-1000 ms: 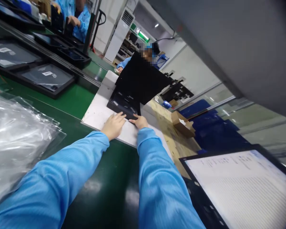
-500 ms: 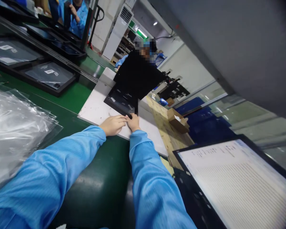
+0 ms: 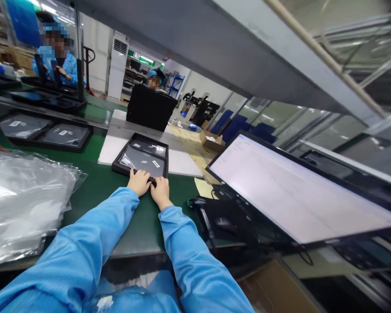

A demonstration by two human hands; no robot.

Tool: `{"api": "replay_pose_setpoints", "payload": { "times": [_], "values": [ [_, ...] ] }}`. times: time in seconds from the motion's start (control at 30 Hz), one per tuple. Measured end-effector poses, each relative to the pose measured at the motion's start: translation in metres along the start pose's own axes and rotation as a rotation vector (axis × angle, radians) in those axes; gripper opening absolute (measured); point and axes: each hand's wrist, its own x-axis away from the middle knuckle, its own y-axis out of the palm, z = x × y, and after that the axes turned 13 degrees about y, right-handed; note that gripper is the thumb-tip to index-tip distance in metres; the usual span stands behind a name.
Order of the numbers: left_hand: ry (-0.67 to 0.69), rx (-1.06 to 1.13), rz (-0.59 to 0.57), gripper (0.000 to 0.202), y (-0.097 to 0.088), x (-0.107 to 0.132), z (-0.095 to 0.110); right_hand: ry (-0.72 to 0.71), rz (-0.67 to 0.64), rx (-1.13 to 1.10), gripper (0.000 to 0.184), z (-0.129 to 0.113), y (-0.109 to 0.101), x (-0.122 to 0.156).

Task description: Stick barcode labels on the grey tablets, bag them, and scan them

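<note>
A black two-compartment tray (image 3: 116, 168) lies partly on a white board (image 3: 108, 150) and partly over the green bench. In it are two flat, dark, tablet-like devices (image 3: 143, 162) in clear film with small white labels. My left hand (image 3: 139, 182) holds the near rim, its thumb and fingers curled at the edge. Close beside it, my right hand (image 3: 160, 192) grips the same rim near the right corner. The undersides of my fingers are hidden.
Clear plastic bags (image 3: 26, 200) lie at left. Another tray of wrapped devices (image 3: 65, 135) is behind them. A black panel (image 3: 151, 108) stands beyond the board. At right are a monitor (image 3: 289, 187), scanner (image 3: 203, 213) and mouse (image 3: 226, 224). Two people work across the bench.
The tray has come nearer to me, off the far part of the white board, with my hands at its rim. My view has turned and levelled, bringing more of the monitor into sight.
</note>
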Motion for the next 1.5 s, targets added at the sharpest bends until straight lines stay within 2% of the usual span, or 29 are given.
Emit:
{"api": "replay_pose_setpoints", "payload": {
  "times": [0.3, 0.43, 0.53, 0.6, 0.67, 0.73, 0.8, 0.9, 1.0, 1.07, 1.13, 1.23, 1.33, 1.4, 1.5],
  "values": [
    [0.037, -0.027, -0.151, 0.028, -0.06, 0.103, 0.044, -0.196, -0.146, -0.124, 0.043, -0.01, -0.049, 0.122],
    [0.032, -0.017, -0.176, 0.023, -0.079, 0.166, 0.09, -0.3, -0.191, -0.208, 0.041, 0.004, -0.074, 0.183],
    [0.099, 0.169, -0.179, 0.031, -0.101, 0.215, 0.127, -0.457, -0.286, -0.313, 0.043, 0.037, -0.099, 0.22],
    [0.266, 0.409, -0.198, 0.04, -0.121, 0.242, 0.14, -0.531, -0.331, -0.348, 0.046, 0.069, -0.116, 0.231],
    [0.403, 0.544, -0.162, 0.037, -0.142, 0.261, 0.137, -0.546, -0.328, -0.302, 0.048, 0.104, -0.131, 0.228],
    [0.395, 0.454, -0.081, 0.033, -0.159, 0.273, 0.12, -0.523, -0.298, -0.199, 0.05, 0.132, -0.141, 0.214],
    [0.302, 0.247, -0.05, 0.038, -0.165, 0.281, 0.096, -0.496, -0.247, -0.094, 0.049, 0.148, -0.145, 0.192],
    [0.232, 0.068, -0.133, 0.05, -0.151, 0.28, 0.067, -0.424, -0.102, 0.03, 0.045, 0.149, -0.14, 0.157],
    [0.221, -0.014, -0.1, 0.039, -0.12, 0.262, 0.063, -0.295, 0.047, 0.102, 0.045, 0.132, -0.131, 0.135],
    [0.255, -0.032, -0.032, 0.029, -0.099, 0.242, 0.073, -0.23, 0.115, 0.085, 0.042, 0.118, -0.128, 0.133],
    [0.308, -0.016, 0.0, 0.032, -0.082, 0.223, 0.09, -0.221, 0.145, -0.014, 0.034, 0.103, -0.126, 0.143],
    [0.332, -0.02, 0.027, 0.042, -0.065, 0.206, 0.122, -0.264, 0.076, -0.201, 0.028, 0.085, -0.122, 0.175],
    [0.26, -0.057, 0.056, 0.045, -0.055, 0.204, 0.151, -0.257, -0.009, -0.222, 0.031, 0.079, -0.116, 0.208],
    [0.207, -0.055, 0.051, 0.046, -0.05, 0.202, 0.161, -0.254, -0.021, -0.191, 0.034, 0.081, -0.112, 0.22],
    [0.184, -0.064, 0.019, 0.043, -0.041, 0.193, 0.162, -0.275, 0.015, -0.16, 0.033, 0.084, -0.105, 0.215]
  ]
}}
